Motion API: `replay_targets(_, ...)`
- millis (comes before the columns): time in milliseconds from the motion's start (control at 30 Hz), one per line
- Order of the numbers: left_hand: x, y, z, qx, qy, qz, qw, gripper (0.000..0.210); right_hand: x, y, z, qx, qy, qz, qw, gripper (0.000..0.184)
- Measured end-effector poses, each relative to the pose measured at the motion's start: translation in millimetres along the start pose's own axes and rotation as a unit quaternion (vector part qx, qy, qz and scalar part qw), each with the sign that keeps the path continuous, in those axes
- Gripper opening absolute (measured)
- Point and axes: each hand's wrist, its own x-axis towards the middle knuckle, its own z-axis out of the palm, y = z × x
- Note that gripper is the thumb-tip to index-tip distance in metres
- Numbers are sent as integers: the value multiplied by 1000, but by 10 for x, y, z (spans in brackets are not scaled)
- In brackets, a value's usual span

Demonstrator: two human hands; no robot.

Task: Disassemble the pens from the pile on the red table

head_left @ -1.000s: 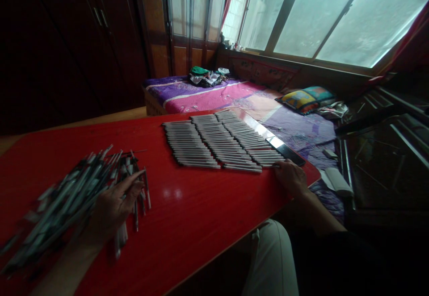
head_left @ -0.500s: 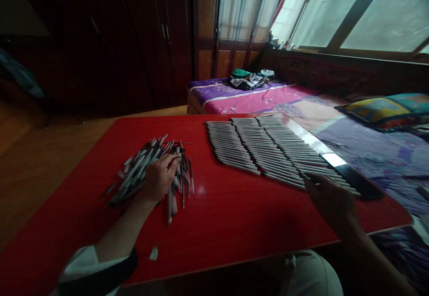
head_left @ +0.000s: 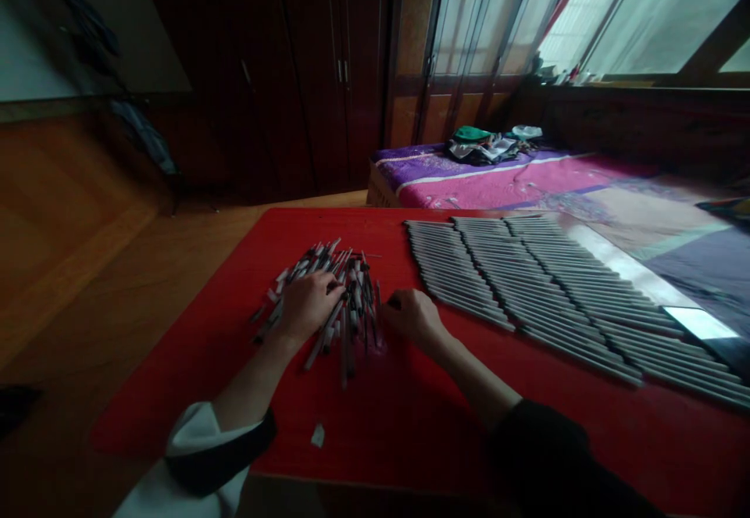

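Note:
A loose pile of slender pen-like sticks, grey and white with dark parts, lies on the red table. My left hand rests over the pile with thumb and fingers pinched together. What sits between those fingertips cannot be made out. Just right of the pile is my right hand, its fingers curled in near the outermost sticks. Its fingertips are partly hidden, so I cannot tell what they hold. Farther right, similar grey sticks lie side by side in three slanting columns, dark ends toward the left.
The red table has a small pale scrap near its front edge. A dark flat panel with a bright reflection lies along the right side. Behind stands a bed with a purple and pink cover and heaped clothes.
My right hand has left the lower edge of the laid-out columns and moved left to the pile. My left hand stays over the pile. The camera view has turned left.

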Motion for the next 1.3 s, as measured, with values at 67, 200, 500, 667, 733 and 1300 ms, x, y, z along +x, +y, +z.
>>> replay_targets(67,-2,-41,-26,-2,-36,-18,999,21,5,-66,32,-13,-13,-2,1000,31)
replay_targets(200,-4,-75,-47,-2,-93,-26,995,17,-41,-64,56,-31,-18,-19,999,32)
replay_targets(500,-39,-45,-21,13,-141,-1,990,16,-77,-8,36,-36,-37,-2,999,26)
replay_targets(667,-65,-5,-75,27,-163,6,986,15,-132,-87,-2,-49,-50,-4,998,22)
replay_targets(733,-72,6,-88,31,-170,8,985,14,-138,-102,3,-57,-50,1,997,21)
replay_targets(1300,-3,-69,55,-279,-146,-119,942,8,-6,105,98,202,5,11,979,23)
